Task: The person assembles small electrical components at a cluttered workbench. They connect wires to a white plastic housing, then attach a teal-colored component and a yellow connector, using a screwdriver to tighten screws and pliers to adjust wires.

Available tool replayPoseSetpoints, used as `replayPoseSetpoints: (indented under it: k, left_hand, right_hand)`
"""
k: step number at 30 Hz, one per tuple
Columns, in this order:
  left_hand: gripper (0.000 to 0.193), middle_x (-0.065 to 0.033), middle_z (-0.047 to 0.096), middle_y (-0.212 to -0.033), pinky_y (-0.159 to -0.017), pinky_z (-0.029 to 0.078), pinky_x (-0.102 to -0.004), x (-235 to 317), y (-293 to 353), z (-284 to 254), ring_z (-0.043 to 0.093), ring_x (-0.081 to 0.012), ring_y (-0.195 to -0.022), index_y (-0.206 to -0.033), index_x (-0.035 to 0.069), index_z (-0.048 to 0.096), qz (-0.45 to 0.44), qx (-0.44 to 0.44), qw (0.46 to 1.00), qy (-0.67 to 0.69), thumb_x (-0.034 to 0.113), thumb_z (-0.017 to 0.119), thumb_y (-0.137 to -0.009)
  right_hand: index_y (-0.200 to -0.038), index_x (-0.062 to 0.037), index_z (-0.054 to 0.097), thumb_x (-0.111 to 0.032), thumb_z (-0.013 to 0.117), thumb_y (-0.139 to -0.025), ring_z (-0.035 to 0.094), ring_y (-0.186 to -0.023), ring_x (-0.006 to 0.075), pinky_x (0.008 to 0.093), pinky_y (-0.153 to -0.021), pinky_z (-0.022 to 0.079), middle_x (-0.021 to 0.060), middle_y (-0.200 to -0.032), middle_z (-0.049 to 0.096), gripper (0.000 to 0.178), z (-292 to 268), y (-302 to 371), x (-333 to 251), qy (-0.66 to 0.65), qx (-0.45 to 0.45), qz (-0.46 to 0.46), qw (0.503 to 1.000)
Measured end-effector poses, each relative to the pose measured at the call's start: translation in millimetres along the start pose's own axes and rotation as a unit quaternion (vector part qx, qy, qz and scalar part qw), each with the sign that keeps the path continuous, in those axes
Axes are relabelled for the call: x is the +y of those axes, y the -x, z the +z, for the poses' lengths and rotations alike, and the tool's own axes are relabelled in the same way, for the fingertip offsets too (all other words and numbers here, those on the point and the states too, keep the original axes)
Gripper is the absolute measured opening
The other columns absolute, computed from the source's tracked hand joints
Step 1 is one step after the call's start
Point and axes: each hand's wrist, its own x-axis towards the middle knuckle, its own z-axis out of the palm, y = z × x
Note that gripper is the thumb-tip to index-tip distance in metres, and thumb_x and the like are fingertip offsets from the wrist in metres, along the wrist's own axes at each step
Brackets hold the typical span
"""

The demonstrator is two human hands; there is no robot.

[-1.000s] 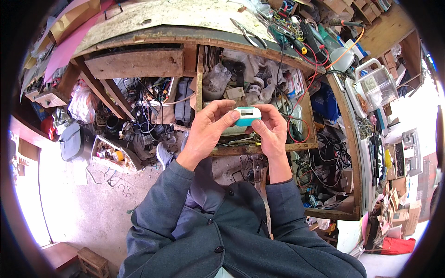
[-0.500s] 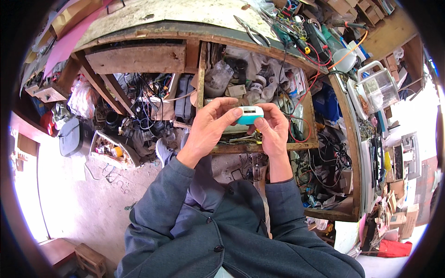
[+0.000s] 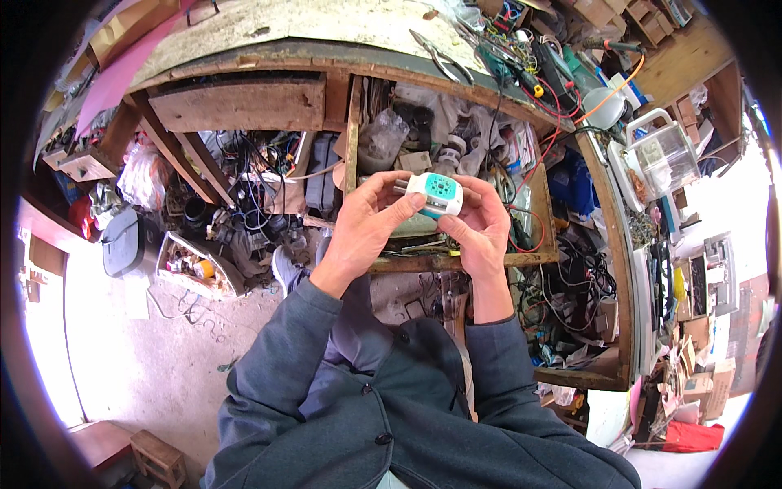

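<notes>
Between my two hands is a small white and teal plug adapter [image 3: 442,189], held over the open drawer. Its teal face with dark socket holes is turned up toward me, and metal prongs stick out at its left end. My left hand [image 3: 376,216] grips the left end, thumb on the near edge and fingers behind. My right hand [image 3: 479,224] closes round the right end, thumb underneath at the near side. The fingertips behind the adapter are partly hidden.
The pulled-out wooden drawer [image 3: 423,262] holds plastic bags, jars and papers. Pliers [image 3: 440,55] lie on the worn bench top [image 3: 326,28]. Red wires [image 3: 539,175] hang at the drawer's right side. A box of odds and ends [image 3: 199,265] stands on the floor at left.
The adapter has been turned in my hands, so its socket face now shows instead of its side with a slot. Both hands stay in nearly the same place.
</notes>
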Motion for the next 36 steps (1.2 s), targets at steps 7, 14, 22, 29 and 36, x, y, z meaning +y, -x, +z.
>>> replayPoseSetpoints:
  k: [7, 14, 22, 29, 36]
  left_hand:
    - [0.042, -0.0075, 0.071, -0.120, -0.097, 0.054, -0.0308, -2.2, 1.1, -2.5, 0.066, -0.0138, -0.110, -0.135, -0.003, 0.061, -0.009, -0.010, 0.999, 0.041, 0.014, 0.076, -0.100]
    - [0.040, -0.0102, 0.071, -0.122, -0.097, 0.056, -0.0340, -4.4, 1.0, -3.2, 0.067, -0.0172, -0.109, -0.136, -0.002, 0.061, 0.014, -0.016, 0.999, 0.048, 0.009, 0.074, -0.099]
    - [0.039, -0.0097, 0.071, -0.120, -0.099, 0.055, -0.0339, -6.7, 1.3, -4.8, 0.068, -0.0174, -0.109, -0.135, -0.002, 0.060, 0.005, -0.018, 0.999, 0.041, 0.008, 0.073, -0.100]
    - [0.038, -0.0097, 0.071, -0.122, -0.101, 0.056, -0.0355, -7.9, 1.1, -4.4, 0.068, -0.0184, -0.112, -0.136, -0.002, 0.060, 0.017, -0.018, 0.999, 0.026, 0.001, 0.070, -0.099]
    - [0.039, -0.0090, 0.071, -0.124, -0.102, 0.057, -0.0352, -4.8, 0.1, -1.9, 0.068, -0.0176, -0.113, -0.137, 0.000, 0.060, 0.007, -0.013, 1.000, 0.026, -0.004, 0.066, -0.099]
  right_hand:
    - [-0.143, -0.0013, 0.056, 0.012, 0.082, -0.081, 0.068, -0.116, 0.0194, 0.0334, -0.096, 0.059, 0.0113, -0.129, 0.067, 0.068, 2.3, 0.1, 0.7, 0.006, 0.006, 0.004, 1.000]
    - [-0.141, -0.0025, 0.057, 0.015, 0.080, -0.080, 0.068, -0.116, 0.0180, 0.0329, -0.096, 0.059, 0.0090, -0.130, 0.067, 0.068, 2.7, -0.5, 3.5, 0.007, -0.004, -0.027, 1.000]
    - [-0.139, -0.0046, 0.059, 0.017, 0.080, -0.080, 0.066, -0.119, 0.0185, 0.0340, -0.098, 0.058, 0.0090, -0.133, 0.067, 0.066, 2.2, 0.7, 5.6, 0.023, 0.007, -0.033, 0.999]
    - [-0.140, -0.0018, 0.059, 0.014, 0.079, -0.082, 0.065, -0.120, 0.0197, 0.0343, -0.100, 0.056, 0.0103, -0.134, 0.066, 0.064, 1.3, -0.3, 6.9, 0.014, 0.022, -0.059, 0.998]
    - [-0.133, -0.0014, 0.065, 0.016, 0.080, -0.080, 0.065, -0.123, 0.0188, 0.0336, -0.101, 0.055, 0.0100, -0.136, 0.065, 0.058, -0.5, 2.0, 8.4, 0.069, 0.036, -0.047, 0.996]
